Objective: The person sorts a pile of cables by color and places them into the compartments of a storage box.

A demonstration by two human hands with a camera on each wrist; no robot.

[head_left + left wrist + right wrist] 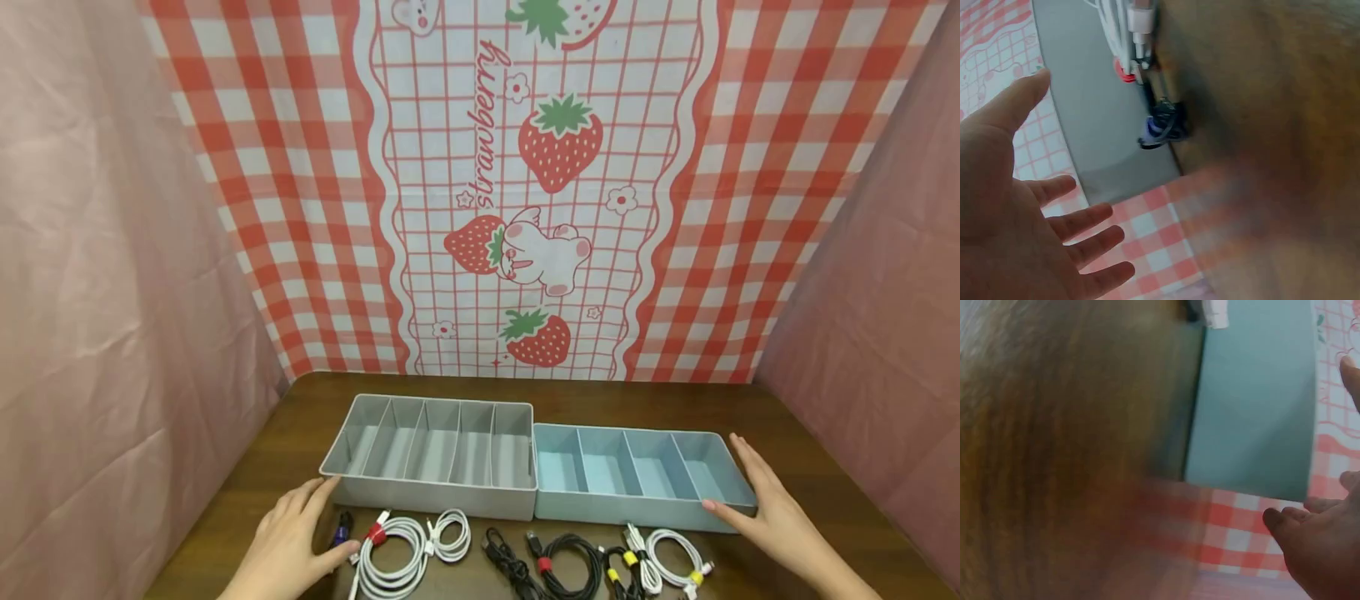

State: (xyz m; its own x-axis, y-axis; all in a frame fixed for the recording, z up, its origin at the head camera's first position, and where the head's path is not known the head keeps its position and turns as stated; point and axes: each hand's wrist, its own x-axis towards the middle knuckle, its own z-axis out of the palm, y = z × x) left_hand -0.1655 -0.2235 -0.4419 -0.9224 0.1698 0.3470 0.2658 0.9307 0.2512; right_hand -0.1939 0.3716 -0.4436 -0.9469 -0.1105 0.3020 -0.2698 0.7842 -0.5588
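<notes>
A grey divided storage box (435,493) and a light blue one (637,507) stand side by side on the table. My left hand (292,533) is at the grey box's front left corner, fingers spread and holding nothing. Its thumb reaches toward a white coiled cable (408,575) with a red tie. Between hand and box lies a small dark cable bundle with a purple tie (342,529), also visible in the left wrist view (1166,125). My right hand (783,517) spreads around the blue box's right end, thumb over the front rim and fingers beside the far right corner.
Along the boxes' front lie a smaller white coil (450,536), a black cable (513,562), a black coil with a red tie (592,554), and black and white cables with yellow ties (675,537). A checked strawberry cloth (510,167) hangs behind the brown table (300,400).
</notes>
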